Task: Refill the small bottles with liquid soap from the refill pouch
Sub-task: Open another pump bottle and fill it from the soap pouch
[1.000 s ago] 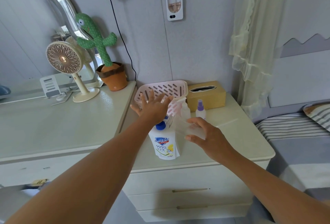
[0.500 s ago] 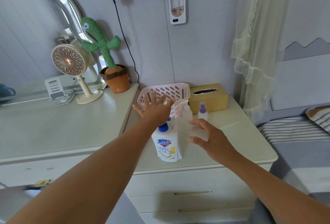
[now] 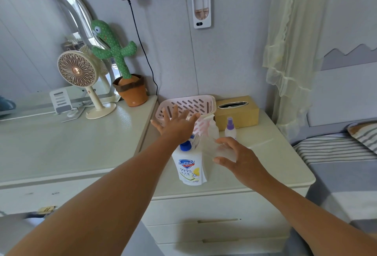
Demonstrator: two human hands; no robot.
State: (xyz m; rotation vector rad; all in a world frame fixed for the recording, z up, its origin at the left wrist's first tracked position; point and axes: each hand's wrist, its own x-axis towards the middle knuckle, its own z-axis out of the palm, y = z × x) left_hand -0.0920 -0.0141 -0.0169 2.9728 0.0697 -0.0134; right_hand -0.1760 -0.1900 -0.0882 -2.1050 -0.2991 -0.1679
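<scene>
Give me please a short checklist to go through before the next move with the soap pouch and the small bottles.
1. Pouch stands upright on the cabinet: ok.
2. Pouch opened: not ok, its blue cap is on.
3. Hands free: ok. The left hand is spread above the cap, the right hand is open beside the pouch, and neither grips anything.
4. Small bottles within reach: ok. The purple-topped bottle and the clear bottle stand just beyond the right hand.
5. Bottles opened: purple-topped bottle not ok, its top is on; clear bottle cannot tell.
</scene>
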